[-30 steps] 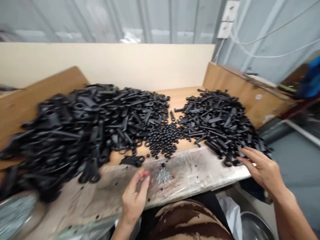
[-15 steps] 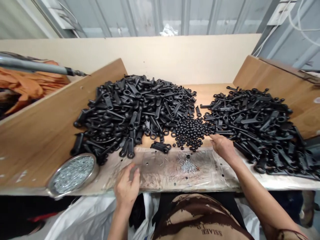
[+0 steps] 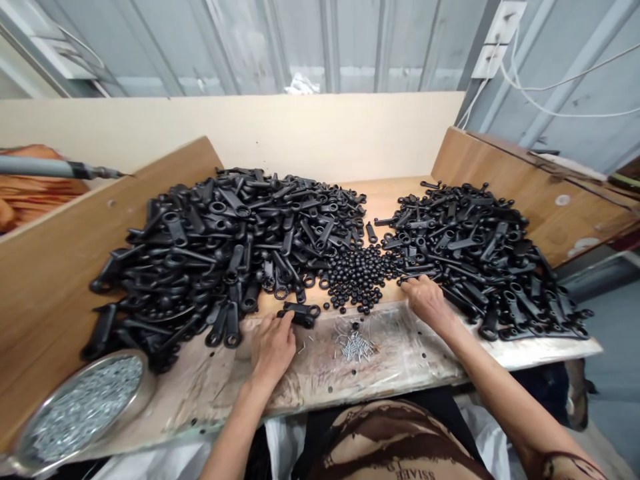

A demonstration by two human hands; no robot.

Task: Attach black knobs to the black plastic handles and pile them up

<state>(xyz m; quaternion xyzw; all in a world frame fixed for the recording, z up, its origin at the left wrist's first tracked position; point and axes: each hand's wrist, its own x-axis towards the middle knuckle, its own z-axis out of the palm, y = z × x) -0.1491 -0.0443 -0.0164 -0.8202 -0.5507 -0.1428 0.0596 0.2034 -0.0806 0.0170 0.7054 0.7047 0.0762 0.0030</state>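
Observation:
My left hand (image 3: 274,347) reaches the left end of a small group of black plastic crank-shaped arms (image 3: 303,313) at the work strip's back edge. Its fingertips touch them, still partly apart, with no firm grip visible. At the lower left edge of the right-hand heap of black arms (image 3: 465,233) is my right hand (image 3: 426,301), its fingers pressed together. What they pinch, if anything, is too small to make out. Left of those fingers lie many small black round knobs (image 3: 357,273). Loose silvery pins (image 3: 356,347) lie between my hands.
A bigger heap of black arms (image 3: 225,233) fills the left side. A metal bowl of silvery pins (image 3: 140,393) stands at the front left. Wooden side boards (image 3: 65,280) flank the bench, and a grey screwdriver-like tool (image 3: 60,168) juts in at upper left.
My left hand has moved forward from the front of the strip to the black arms. My right hand stays by the right heap. The view has shifted.

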